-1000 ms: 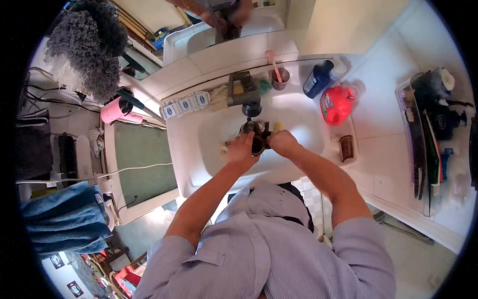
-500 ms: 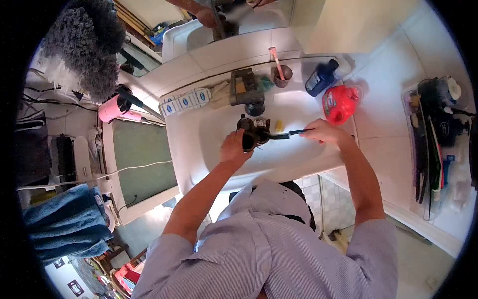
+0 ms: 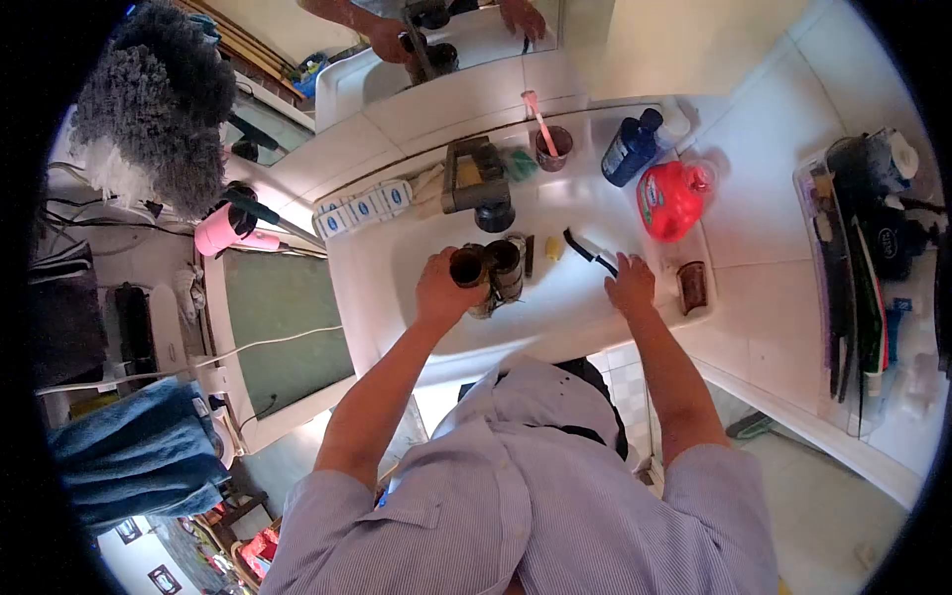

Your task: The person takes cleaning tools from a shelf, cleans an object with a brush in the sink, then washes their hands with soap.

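My left hand (image 3: 444,290) is closed around a dark brown double-tube fitting (image 3: 504,276) above the white sink basin (image 3: 555,307). Its two round openings face up toward me. To the right, my right hand (image 3: 632,286) grips the handle end of a thin black brush (image 3: 585,246), whose head points up and left, apart from the fitting. Between the two hands, a small yellow piece (image 3: 552,248) and a narrow dark strip (image 3: 530,256) lie in the basin.
Behind the basin stand a grey-brown faucet unit (image 3: 476,178), a cup (image 3: 553,149) holding a pink toothbrush and a dark blue bottle (image 3: 632,149). A red jug (image 3: 670,203) and a brown cup-like piece (image 3: 692,288) rest at the sink's right. White-blue packets (image 3: 364,206) lie at left.
The brush has come away from the fitting's opening as my right hand moved down and left. My left hand shifted left, turning the fitting so its openings face up more.
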`<state>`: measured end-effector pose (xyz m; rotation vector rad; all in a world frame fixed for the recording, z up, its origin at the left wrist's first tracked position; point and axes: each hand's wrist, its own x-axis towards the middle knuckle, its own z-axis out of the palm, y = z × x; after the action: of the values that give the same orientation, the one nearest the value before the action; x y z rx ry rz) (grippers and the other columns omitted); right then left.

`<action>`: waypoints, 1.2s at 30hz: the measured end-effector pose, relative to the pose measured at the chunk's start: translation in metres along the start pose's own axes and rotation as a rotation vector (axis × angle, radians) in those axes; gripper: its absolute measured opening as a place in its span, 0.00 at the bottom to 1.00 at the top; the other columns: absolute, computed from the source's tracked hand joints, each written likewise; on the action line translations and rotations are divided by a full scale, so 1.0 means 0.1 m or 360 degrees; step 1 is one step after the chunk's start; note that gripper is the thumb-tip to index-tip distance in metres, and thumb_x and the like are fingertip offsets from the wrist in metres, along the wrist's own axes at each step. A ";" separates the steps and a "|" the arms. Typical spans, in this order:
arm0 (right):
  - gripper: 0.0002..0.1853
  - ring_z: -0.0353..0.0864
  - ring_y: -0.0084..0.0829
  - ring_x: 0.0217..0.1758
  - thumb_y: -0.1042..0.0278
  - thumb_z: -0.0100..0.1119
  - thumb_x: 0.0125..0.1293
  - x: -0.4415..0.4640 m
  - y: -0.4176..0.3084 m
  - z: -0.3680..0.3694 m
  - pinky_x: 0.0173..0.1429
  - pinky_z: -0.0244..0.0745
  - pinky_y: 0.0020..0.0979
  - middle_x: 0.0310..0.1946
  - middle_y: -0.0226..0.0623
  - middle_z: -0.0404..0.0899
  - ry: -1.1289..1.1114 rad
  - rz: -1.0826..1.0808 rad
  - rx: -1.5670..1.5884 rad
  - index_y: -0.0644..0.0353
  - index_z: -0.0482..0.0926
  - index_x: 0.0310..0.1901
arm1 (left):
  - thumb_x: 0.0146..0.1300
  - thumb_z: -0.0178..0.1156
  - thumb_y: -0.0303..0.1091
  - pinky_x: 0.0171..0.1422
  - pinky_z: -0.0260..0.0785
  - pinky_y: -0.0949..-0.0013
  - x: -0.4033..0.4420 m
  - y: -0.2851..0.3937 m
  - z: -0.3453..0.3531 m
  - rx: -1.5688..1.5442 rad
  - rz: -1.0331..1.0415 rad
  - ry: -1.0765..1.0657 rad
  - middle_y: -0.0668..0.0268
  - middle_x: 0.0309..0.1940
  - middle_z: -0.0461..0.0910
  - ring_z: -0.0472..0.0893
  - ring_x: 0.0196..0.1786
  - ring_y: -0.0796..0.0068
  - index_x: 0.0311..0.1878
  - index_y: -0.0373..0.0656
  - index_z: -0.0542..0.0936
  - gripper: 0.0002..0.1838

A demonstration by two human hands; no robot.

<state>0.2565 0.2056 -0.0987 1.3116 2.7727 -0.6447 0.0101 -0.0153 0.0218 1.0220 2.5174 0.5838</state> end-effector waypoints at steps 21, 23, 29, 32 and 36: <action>0.33 0.77 0.35 0.50 0.54 0.66 0.54 -0.30 -1.68 0.63 0.58 0.69 0.35 0.47 0.42 0.78 -0.1138 0.0008 0.2072 0.66 0.68 0.56 | 0.46 0.72 0.51 0.52 0.67 0.68 0.56 -0.12 -0.28 -0.0935 -0.0613 -0.0118 0.56 0.48 0.76 0.76 0.47 0.67 0.58 0.32 0.69 0.41; 0.29 0.78 0.32 0.49 0.56 0.64 0.56 -0.36 -1.82 0.76 0.56 0.71 0.32 0.46 0.41 0.78 -0.1257 0.0072 0.2403 0.65 0.69 0.55 | 0.47 0.71 0.52 0.56 0.67 0.67 0.50 -0.19 -0.30 -0.1262 -0.0889 -0.0369 0.56 0.50 0.75 0.75 0.51 0.66 0.60 0.33 0.66 0.43; 0.21 0.82 0.29 0.42 0.55 0.53 0.65 -0.62 -2.07 0.78 0.45 0.80 0.33 0.44 0.36 0.79 -0.1642 0.0706 0.2926 0.60 0.70 0.53 | 0.49 0.69 0.49 0.59 0.66 0.65 0.27 -0.02 -0.32 -0.0936 -0.0535 -0.0711 0.55 0.53 0.74 0.74 0.54 0.65 0.62 0.34 0.64 0.42; 0.21 0.82 0.29 0.43 0.55 0.54 0.65 -0.64 -2.10 0.87 0.46 0.79 0.34 0.44 0.34 0.80 -0.1686 0.0760 0.2963 0.59 0.70 0.53 | 0.49 0.69 0.48 0.58 0.67 0.64 0.35 -0.25 -0.21 -0.0860 -0.0464 -0.0757 0.55 0.53 0.74 0.75 0.53 0.65 0.61 0.33 0.65 0.41; 0.20 0.81 0.29 0.44 0.55 0.54 0.64 -0.65 -2.11 0.73 0.47 0.78 0.35 0.44 0.33 0.80 -0.1705 0.0807 0.3020 0.59 0.70 0.53 | 0.52 0.68 0.46 0.58 0.67 0.65 0.39 -0.12 -0.26 -0.0661 -0.0528 -0.0788 0.57 0.51 0.75 0.75 0.52 0.67 0.62 0.36 0.66 0.38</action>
<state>0.1301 0.0119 -0.0775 0.8173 0.4207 -2.7827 -0.0347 -0.0013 0.0312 0.5027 1.9563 0.6246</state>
